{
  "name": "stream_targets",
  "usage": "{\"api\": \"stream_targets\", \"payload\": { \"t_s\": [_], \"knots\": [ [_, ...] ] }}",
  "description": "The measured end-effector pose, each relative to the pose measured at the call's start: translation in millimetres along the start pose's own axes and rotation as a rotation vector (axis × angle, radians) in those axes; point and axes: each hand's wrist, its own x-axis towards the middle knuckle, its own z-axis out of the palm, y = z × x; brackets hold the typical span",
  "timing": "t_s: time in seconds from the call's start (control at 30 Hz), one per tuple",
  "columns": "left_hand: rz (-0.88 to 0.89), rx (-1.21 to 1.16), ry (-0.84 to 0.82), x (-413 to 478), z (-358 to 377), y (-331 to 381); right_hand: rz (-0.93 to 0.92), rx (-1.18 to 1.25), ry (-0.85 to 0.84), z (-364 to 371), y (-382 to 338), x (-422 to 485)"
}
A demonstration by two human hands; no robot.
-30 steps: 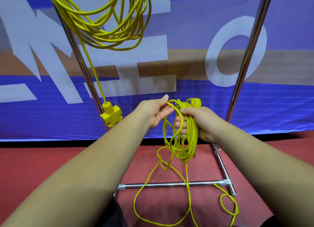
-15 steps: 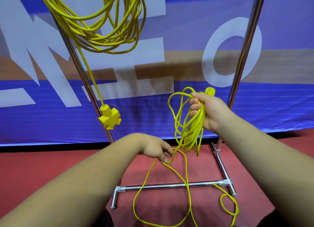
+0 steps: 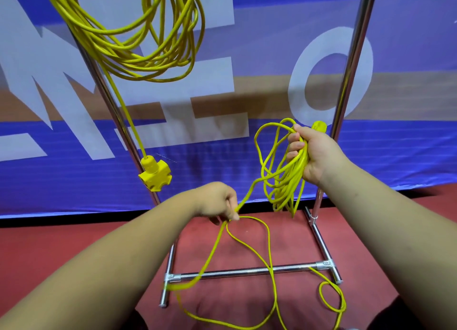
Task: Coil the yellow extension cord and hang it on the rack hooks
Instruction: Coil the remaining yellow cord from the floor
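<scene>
- Right hand (image 3: 315, 154): raised on the right, just in front of the rack's right upright (image 3: 351, 57); the fingers are curled round a gathered bundle of loops.
- Yellow extension cord (image 3: 301, 165): partly coiled. Its loops hang down from the right fist, and its yellow plug end (image 3: 319, 126) sticks up above the knuckles.
- Left hand (image 3: 217, 201): lower and nearer the centre, with the fingertips pinching a single strand that rises to the right into the bundle.
- Loose run of cord (image 3: 270, 260): drops from the left hand to the red floor (image 3: 49, 243), crosses over the rack's base bar (image 3: 247, 271) and curls near the person's feet. A small loop lies at the near right by the base foot.
- Second yellow coil (image 3: 148, 57): hangs high on the left beside the left upright (image 3: 118, 122). Its point of support lies above the frame edge, so I cannot tell what holds it.
- Socket block (image 3: 155, 175): yellow, dangling on a single strand below that coil, close against the left upright.
- Banner (image 3: 395, 156): blue with large pale letters, stretched behind the rack on the far side.
</scene>
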Motion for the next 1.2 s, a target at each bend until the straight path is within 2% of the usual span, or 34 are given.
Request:
{"api": "stream_targets", "payload": {
  "t_s": [0.13, 0.2, 0.27, 0.37, 0.57, 0.7, 0.77, 0.87, 0.97, 1.1, 1.2],
  "knots": [
    [-0.068, -0.190, 0.308, -13, -24, 14, -0.068, -0.030, 0.099, -6, 3, 8],
    [0.006, -0.261, 0.455, -22, -36, 21, -0.073, 0.001, 0.129, -10, 3, 12],
    [0.164, -0.297, 0.488, -32, -45, 24, -0.075, -0.008, 0.145, -13, 3, 13],
    [0.319, -0.308, 0.299, -44, -48, 20, -0.015, 0.004, 0.112, -12, 4, 11],
    [0.313, -0.265, -0.145, -36, -33, -1, 0.107, -0.001, -0.028, 0, 7, 2],
    [0.220, -0.071, -0.375, -25, -9, -18, 0.127, 0.056, -0.093, 6, 2, -6],
    [0.169, 0.141, -0.456, -17, 9, -25, 0.128, 0.079, -0.120, 7, -1, -9],
    [0.073, 0.408, -0.501, -5, 29, -36, 0.136, 0.114, -0.172, 8, -3, -13],
    [-0.039, 0.559, -0.442, 2, 32, -46, 0.161, 0.163, -0.241, 4, -7, -12],
    [-0.115, 0.559, -0.439, 0, 28, -60, 0.190, 0.152, -0.299, 1, -12, -10],
    [-0.120, 0.460, -0.415, 0, 27, -62, 0.194, 0.108, -0.295, 0, -13, -10]
  ]
}}
